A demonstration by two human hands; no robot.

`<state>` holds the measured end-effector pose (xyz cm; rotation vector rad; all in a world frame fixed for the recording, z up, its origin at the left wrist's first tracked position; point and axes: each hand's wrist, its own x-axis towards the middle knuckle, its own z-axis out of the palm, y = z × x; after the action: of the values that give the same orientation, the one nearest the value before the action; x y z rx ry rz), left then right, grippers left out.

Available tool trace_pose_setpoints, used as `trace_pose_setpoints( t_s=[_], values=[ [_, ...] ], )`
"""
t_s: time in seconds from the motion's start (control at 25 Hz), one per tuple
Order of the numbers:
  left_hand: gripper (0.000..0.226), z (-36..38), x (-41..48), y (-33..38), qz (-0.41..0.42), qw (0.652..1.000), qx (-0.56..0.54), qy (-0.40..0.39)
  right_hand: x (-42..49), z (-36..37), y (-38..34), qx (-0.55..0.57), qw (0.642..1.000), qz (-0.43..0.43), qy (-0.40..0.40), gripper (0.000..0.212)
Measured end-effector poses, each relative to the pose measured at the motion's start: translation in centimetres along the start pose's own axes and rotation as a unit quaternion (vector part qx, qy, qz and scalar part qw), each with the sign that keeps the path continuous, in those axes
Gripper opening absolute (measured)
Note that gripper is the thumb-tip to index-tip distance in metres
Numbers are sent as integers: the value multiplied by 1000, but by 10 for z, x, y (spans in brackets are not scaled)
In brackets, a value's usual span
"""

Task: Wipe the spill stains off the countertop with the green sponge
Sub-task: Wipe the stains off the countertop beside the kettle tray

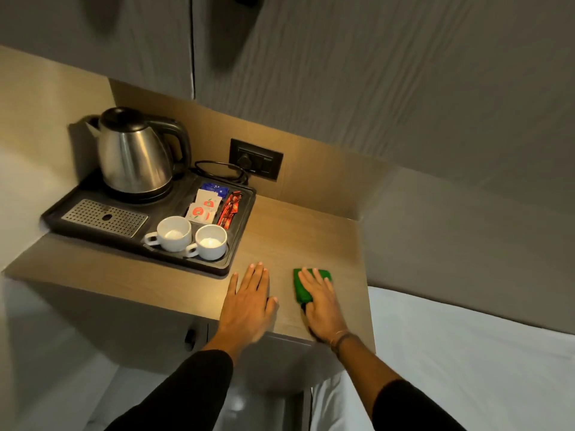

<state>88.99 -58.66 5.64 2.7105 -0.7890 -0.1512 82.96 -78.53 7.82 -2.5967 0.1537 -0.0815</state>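
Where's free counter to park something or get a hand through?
Free: the countertop strip right of the tray, from the wall socket forward to the green sponge; and the strip between tray and front edge, left of the left hand. Crowded: tray (kettle, cups, sachets); front right, the right hand presses the sponge.

Right hand [322, 301] flat on green sponge [311, 284]; left hand [249, 301] apparently flat on countertop [298, 231].
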Motion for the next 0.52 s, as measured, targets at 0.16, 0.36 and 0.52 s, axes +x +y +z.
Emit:
trace_pose_setpoints(
  t_s=[0.16,0.36,0.52],
  values=[
    [68,-3,-90,3,-50,998,22,37,-63,2,-6,5,998,-63,-5,82],
    [74,-6,-227,17,-143,986,47,75,-118,16,-70,9,982,-188,-17,86],
    [76,0,-365,17,-256,961,64,82,-198,73,-142,13,948,-310,-73,83]
  ],
)
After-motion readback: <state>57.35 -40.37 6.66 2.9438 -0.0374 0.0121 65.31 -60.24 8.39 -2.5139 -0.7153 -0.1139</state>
